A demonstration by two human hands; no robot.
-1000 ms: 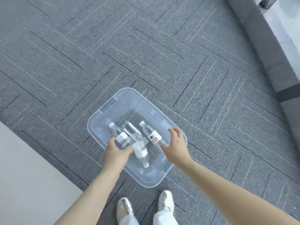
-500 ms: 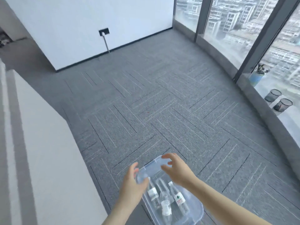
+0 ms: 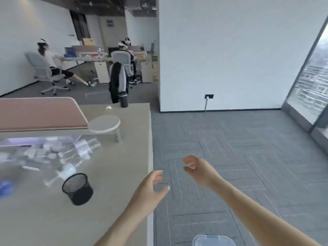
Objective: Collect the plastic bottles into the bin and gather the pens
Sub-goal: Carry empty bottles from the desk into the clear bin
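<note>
Head view: both hands raised in the lower middle of the frame, neither holding anything. Left hand (image 3: 150, 190) hangs over the right edge of the bench (image 3: 113, 174), fingers loosely curled and apart, thumb spread to the right. Right hand (image 3: 198, 170) is above the grey carpet (image 3: 248, 157), just right of the left hand; fingers loosely bent, thumb and fingers apart, nothing between them.

Clear plastic bin (image 3: 213, 240) sits on the carpet at the bottom edge of the frame, below the right forearm; only its far rim shows, contents cut off by the frame.

Plastic bottles (image 3: 83, 148) lie on the bench at centre left in a loose pile, clear with white caps, blurred; count cannot be told. A blurred blue object (image 3: 5, 188) sits at the left edge of the frame. Black mesh cup (image 3: 78, 189) rests on the bench in the lower left, tilted with its open mouth toward the upper left. Pens cannot be made out.

Further up on the bench: a pink panel (image 3: 39, 112), a small round white stand (image 3: 104, 124), a dark cylinder (image 3: 124, 99). Two seated people at desks in the upper left background. White wall (image 3: 230, 50) upper centre, window (image 3: 312, 77) at the right edge.
</note>
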